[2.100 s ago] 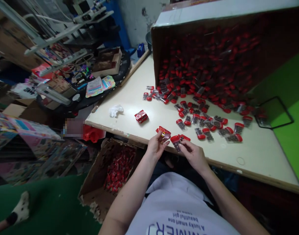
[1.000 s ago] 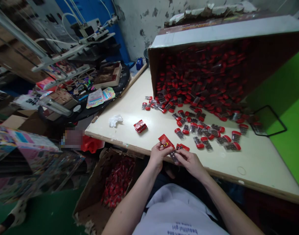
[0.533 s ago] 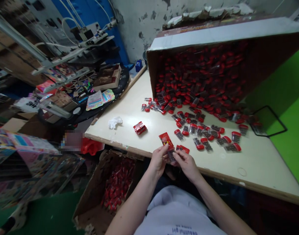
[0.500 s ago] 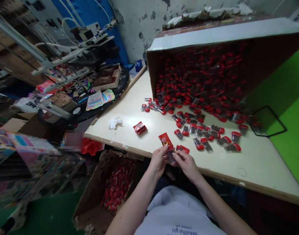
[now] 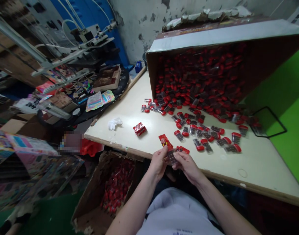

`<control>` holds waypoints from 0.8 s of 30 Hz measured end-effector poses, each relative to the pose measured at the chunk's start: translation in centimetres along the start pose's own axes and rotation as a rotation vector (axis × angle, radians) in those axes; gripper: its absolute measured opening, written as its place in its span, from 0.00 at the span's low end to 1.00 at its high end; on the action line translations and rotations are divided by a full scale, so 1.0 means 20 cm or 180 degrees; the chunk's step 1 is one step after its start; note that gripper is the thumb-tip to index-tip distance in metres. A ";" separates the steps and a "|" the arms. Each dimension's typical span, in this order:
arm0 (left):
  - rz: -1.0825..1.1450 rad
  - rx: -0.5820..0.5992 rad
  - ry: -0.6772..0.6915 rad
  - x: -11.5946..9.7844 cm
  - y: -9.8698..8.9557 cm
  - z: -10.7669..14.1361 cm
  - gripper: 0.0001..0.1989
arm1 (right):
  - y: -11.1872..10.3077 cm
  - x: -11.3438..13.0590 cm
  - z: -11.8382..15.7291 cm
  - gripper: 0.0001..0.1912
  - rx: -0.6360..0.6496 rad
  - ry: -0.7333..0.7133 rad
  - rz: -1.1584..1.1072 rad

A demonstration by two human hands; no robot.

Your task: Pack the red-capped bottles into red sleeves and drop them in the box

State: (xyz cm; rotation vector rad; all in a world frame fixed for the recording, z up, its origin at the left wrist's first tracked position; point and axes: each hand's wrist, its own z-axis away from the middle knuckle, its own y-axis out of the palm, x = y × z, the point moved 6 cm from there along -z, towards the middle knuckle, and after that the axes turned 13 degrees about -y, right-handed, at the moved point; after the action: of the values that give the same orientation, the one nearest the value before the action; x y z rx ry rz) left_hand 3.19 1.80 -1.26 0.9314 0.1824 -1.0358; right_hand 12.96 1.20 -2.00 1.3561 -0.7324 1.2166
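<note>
Between my hands, in front of the table edge, is a small clear plastic pack (image 5: 171,158) with dark contents. My left hand (image 5: 158,162) pinches its left side, thumb on top. On its right side, my right hand (image 5: 188,165) grips it with thumb and fingers. A red printed card (image 5: 165,141) reaches up past my left fingertips; whether it is held or lies on the table I cannot tell. Just behind my right hand lie more red cards (image 5: 184,149). A stack of red cards (image 5: 139,129) sits farther left. Several clear red-capped containers with dark beads (image 5: 199,131) are scattered beyond.
A large tipped carton (image 5: 203,36) spills red-capped containers onto the white table (image 5: 149,145). Below the table's edge, an open cardboard box (image 5: 87,204) holds more red packs. Crumpled tissue (image 5: 114,124), a black wire frame (image 5: 283,125) and a machine (image 5: 90,42) are around.
My right hand has shifted slightly, and more of the clear pack shows between my hands. At the lower left, another person's feet have moved. The things on the table have stayed put.
</note>
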 end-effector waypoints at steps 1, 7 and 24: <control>0.0019 -0.0018 0.0027 0.00 0.00 0.00 0.22 | 0.00 0.00 0.00 0.19 -0.0038 0.0001 -0.0017; -0.0016 -0.0568 0.0290 -0.02 -0.06 0.01 0.17 | -0.03 0.05 0.00 0.17 -0.0109 -0.0541 0.1242; -0.0115 -0.0405 0.0247 -0.05 -0.04 0.02 0.16 | -0.04 0.03 0.02 0.15 0.0057 -0.0471 0.1185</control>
State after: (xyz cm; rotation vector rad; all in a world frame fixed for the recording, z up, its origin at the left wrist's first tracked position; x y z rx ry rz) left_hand 1.87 1.93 -0.94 0.8558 0.3273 -1.0100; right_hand 13.96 0.99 -1.70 1.3731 -1.1181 1.4233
